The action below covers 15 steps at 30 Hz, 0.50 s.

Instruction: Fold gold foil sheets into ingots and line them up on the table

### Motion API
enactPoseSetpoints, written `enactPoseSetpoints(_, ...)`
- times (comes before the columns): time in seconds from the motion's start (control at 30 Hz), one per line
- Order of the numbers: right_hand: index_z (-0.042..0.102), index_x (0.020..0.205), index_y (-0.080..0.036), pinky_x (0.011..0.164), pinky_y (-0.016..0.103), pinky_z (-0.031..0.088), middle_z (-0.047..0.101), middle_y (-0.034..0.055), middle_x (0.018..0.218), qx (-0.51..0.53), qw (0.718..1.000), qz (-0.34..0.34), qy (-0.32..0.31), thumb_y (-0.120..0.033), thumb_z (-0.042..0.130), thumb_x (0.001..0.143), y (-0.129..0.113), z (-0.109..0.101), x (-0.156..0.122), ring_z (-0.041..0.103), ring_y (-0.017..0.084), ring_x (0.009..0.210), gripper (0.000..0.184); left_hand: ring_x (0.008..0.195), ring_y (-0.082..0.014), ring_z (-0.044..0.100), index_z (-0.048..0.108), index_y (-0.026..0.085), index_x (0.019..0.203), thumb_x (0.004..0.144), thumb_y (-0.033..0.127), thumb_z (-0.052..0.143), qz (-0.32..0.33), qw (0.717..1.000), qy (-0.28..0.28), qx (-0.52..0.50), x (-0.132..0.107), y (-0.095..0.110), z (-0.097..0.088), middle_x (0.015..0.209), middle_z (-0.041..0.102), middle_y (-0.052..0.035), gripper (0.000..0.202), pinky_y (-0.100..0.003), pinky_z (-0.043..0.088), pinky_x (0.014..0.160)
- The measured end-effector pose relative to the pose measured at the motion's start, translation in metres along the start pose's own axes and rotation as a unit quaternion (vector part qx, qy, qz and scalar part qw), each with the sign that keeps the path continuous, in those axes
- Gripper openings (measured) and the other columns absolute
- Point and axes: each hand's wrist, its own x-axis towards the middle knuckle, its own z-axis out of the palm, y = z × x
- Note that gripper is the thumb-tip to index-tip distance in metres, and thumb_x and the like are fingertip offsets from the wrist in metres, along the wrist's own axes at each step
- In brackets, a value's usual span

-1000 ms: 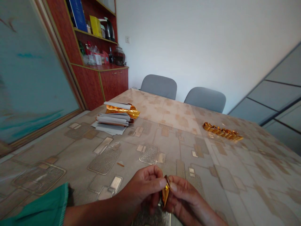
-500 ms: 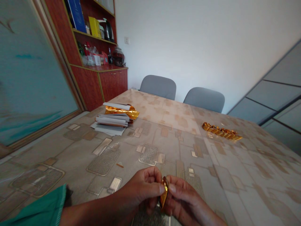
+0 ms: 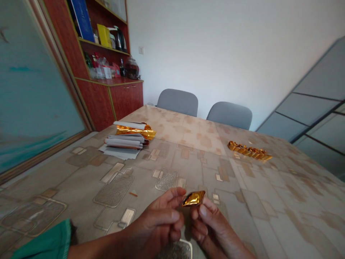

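Observation:
A small piece of folded gold foil paper (image 3: 193, 198), diamond-shaped and shiny, is held above the near part of the table. My right hand (image 3: 212, 223) pinches its right end between thumb and fingers. Just left of it is my left hand (image 3: 161, 219), thumb and forefinger apart, with the fingertips close to the foil's left tip. Whether a fingertip still touches that tip I cannot tell. Further off on the right, a row of similar folded gold pieces (image 3: 249, 151) lies on the table, set close together.
A stack of grey-white and gold foil sheets (image 3: 124, 142) lies on the patterned tabletop (image 3: 172, 162) at the left. A thin orange-brown scrap (image 3: 133, 194) is nearer me. Two grey chairs (image 3: 178, 102) stand at the far edge, and a reddish cabinet (image 3: 124, 97) behind left.
The folded foil has turned from upright to lying nearly sideways and risen slightly in my right hand. My left thumb and fingers have come away from its face. The view has shifted slightly.

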Motion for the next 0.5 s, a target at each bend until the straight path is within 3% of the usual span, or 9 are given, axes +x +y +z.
enactPoseSetpoints(0.1, 0.076, 0.087, -0.016, 0.056, 0.018, 0.043, 0.063, -0.0020, 0.069, -0.023, 1.000, 0.009, -0.002, -0.038, 0.092, 0.069, 0.0048, 0.0007, -0.0010, 0.051, 0.006, 0.055, 0.033, 0.072, -0.0084, 0.061, 0.057, 0.023, 0.118, 0.070, 0.021, 0.088, 0.025, 0.999, -0.013, 0.026, 0.0006, -0.0030, 0.0021, 0.113, 0.063, -0.0022, 0.058, -0.020, 0.040, 0.062)
enactPoseSetpoints(0.2, 0.077, 0.089, -0.014, 0.060, 0.021, 0.042, 0.069, 0.0038, 0.076, -0.067, 0.997, 0.019, -0.015, -0.043, 0.092, 0.067, 0.0074, 0.0012, -0.0031, 0.056, 0.010, 0.063, 0.040, 0.081, -0.0130, 0.062, 0.053, 0.025, 0.123, 0.071, 0.028, 0.090, 0.022, 0.999, -0.004, 0.029, -0.0004, -0.0025, 0.0045, 0.106, 0.062, -0.0019, 0.064, -0.024, 0.041, 0.068)
enactPoseSetpoints(0.37, 0.075, 0.104, -0.016, 0.069, 0.024, 0.042, 0.073, 0.0067, 0.090, -0.076, 0.994, 0.046, -0.063, -0.040, 0.091, 0.068, 0.0042, 0.0036, -0.0068, 0.063, 0.015, 0.077, 0.046, 0.068, -0.0105, 0.054, 0.050, 0.027, 0.130, 0.078, 0.038, 0.085, 0.004, 1.000, -0.018, 0.012, -0.0046, 0.0011, 0.0046, 0.082, 0.056, 0.0031, 0.064, -0.023, 0.033, 0.063)
enactPoseSetpoints(0.5, 0.072, 0.095, -0.015, 0.064, 0.022, 0.041, 0.060, -0.0018, 0.069, -0.019, 0.992, 0.070, -0.108, -0.037, 0.082, 0.079, 0.0027, -0.0011, -0.0087, 0.056, 0.011, 0.065, 0.029, 0.054, -0.0039, 0.038, 0.054, 0.026, 0.127, 0.078, 0.033, 0.087, -0.013, 0.999, -0.046, -0.012, -0.0057, 0.0046, 0.0034, 0.075, 0.052, 0.0065, 0.060, -0.019, 0.026, 0.056)
